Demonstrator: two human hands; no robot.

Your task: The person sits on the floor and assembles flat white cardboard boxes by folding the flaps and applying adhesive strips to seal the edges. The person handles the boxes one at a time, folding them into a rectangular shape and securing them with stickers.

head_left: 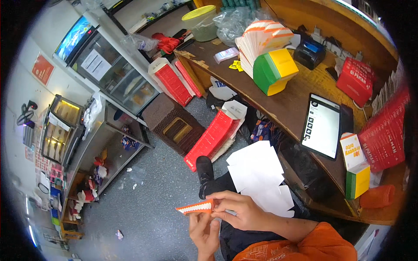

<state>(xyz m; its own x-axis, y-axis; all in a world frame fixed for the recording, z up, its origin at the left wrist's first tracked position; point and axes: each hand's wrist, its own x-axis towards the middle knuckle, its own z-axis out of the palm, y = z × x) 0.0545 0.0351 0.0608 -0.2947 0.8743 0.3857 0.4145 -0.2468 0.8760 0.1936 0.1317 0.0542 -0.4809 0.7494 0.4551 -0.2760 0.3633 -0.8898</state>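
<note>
Over my lap, both hands grip an orange folded card piece (195,208) with a white, scalloped band along its side. My left hand (204,235) pinches it from below, thumb raised. From the right, my right hand (244,212) closes its fingers and thumb on the wider end, covering part of that end. A large white flat carton blank (257,169) with cut flaps lies across my legs, just beyond my right hand. Its underside is hidden.
A long red stack of flat cartons (209,141) leans by a brown woven stool (172,126). On the wooden desk (261,102) at right are a tablet (321,126), a green-yellow box (275,71), fanned cartons (261,41) and a black printer (310,54). A glass-door fridge (115,69) stands far left.
</note>
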